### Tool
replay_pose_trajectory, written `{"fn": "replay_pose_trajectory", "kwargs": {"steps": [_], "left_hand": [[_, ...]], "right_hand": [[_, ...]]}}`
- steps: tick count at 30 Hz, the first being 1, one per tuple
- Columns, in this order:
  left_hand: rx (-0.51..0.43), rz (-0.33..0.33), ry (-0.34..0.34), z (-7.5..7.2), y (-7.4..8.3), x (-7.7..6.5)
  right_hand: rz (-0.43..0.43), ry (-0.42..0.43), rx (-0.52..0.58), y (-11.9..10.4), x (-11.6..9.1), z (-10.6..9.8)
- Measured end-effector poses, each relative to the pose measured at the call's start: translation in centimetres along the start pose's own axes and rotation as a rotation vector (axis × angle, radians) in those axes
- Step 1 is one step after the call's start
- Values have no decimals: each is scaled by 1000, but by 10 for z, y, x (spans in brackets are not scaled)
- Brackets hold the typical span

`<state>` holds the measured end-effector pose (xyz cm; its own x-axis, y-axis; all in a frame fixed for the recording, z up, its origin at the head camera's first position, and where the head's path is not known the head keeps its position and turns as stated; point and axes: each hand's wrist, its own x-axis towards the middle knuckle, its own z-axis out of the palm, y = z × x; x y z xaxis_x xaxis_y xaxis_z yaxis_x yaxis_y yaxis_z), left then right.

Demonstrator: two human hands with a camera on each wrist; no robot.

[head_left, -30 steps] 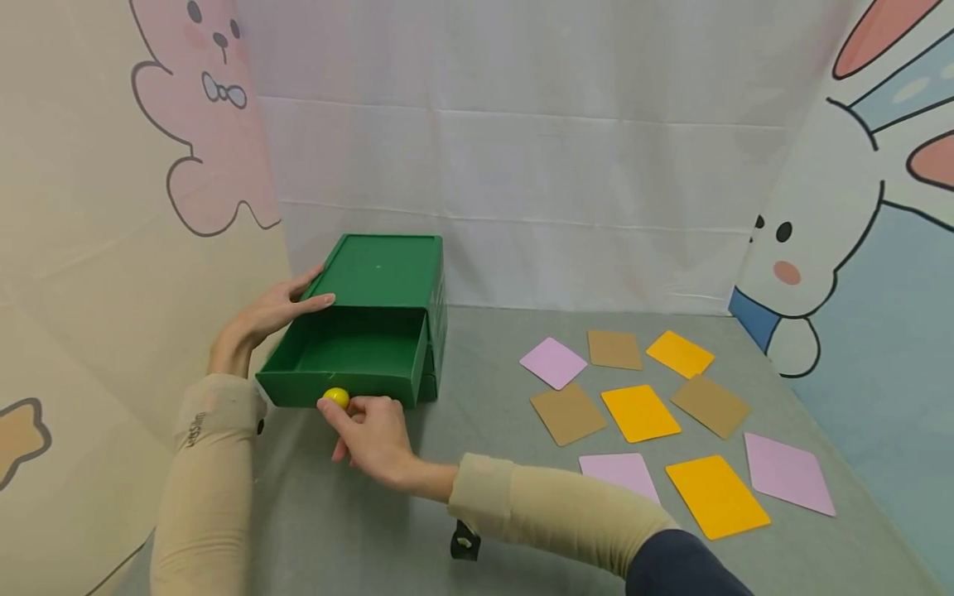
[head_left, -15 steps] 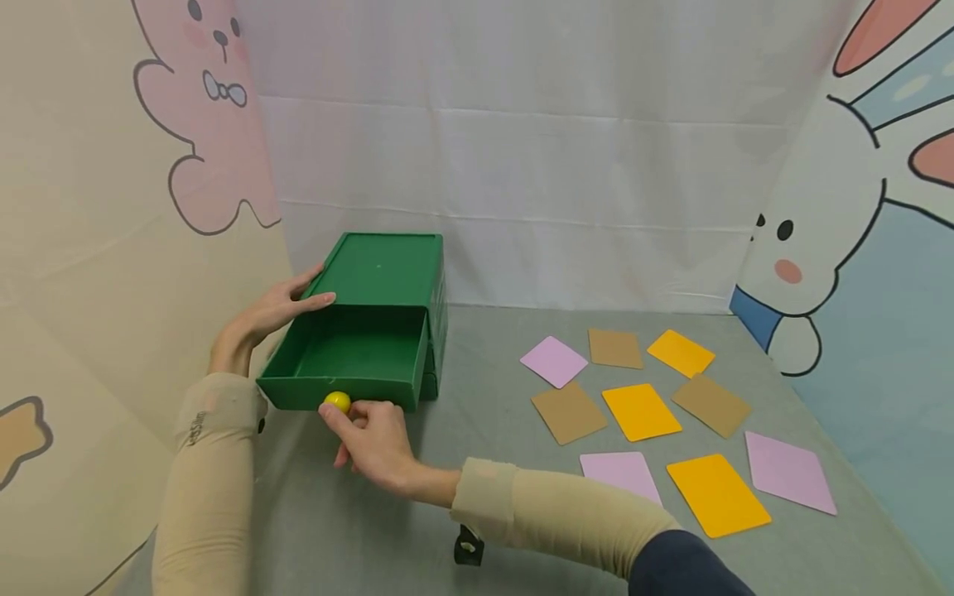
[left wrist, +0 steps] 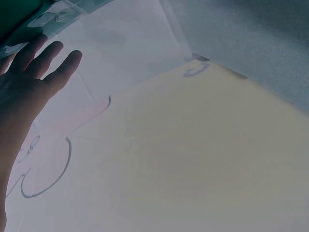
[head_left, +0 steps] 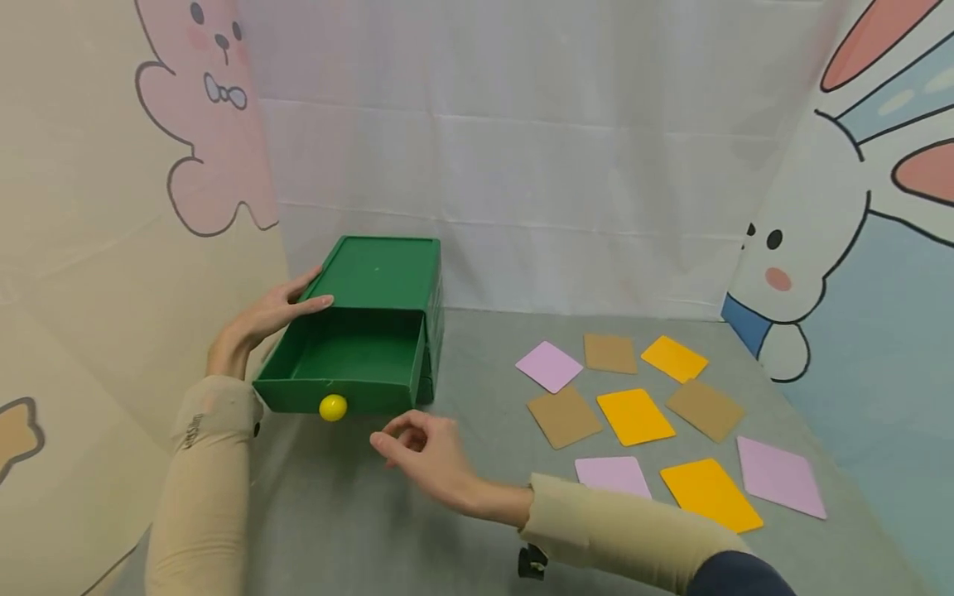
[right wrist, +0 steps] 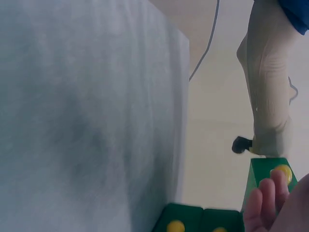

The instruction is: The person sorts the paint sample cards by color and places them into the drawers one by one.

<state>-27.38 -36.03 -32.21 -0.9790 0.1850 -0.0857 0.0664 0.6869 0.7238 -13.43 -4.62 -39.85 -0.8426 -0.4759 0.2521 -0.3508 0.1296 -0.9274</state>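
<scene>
Two hands show in your head view. Your left hand [head_left: 262, 321] rests against the left side of the green cabinet [head_left: 383, 266], its thumb laid straight at the top's front edge. The upper drawer [head_left: 373, 397] stands out toward you, with a round yellow knob [head_left: 333, 407] on its front. Your right hand [head_left: 431, 463] is just right of the knob, apart from it, fingers loosely bent and holding nothing. Nine cards [head_left: 636, 416], in lilac, tan and orange, lie on the grey surface [head_left: 477, 372] to the right.

Your left wrist view shows that hand's fingers extended and spread beside the cabinet; you cannot tell their exact contact here.

In your right wrist view, relaxed fingertips overlap a yellow knob at lower right, and your left sleeve [right wrist: 270, 82] hangs above.
</scene>
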Motion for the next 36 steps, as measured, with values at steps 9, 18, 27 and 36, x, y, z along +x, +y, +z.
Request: {"fn": "replay_pose_trajectory", "kwargs": {"steps": [9,18,27,36], "left_hand": [[13,9,6,0,2,0],[2,8,14,-2,1,1],[8,16,25,-2,4,0],[8,9,33,2,1,-3]], "right_hand": [[-39,154,-384,35,-44,-83],[-55,327,-873,78,-76,-151],[142,332,-1145,104,-114,-179],[426,195,-1209,102,-137,-184]]}}
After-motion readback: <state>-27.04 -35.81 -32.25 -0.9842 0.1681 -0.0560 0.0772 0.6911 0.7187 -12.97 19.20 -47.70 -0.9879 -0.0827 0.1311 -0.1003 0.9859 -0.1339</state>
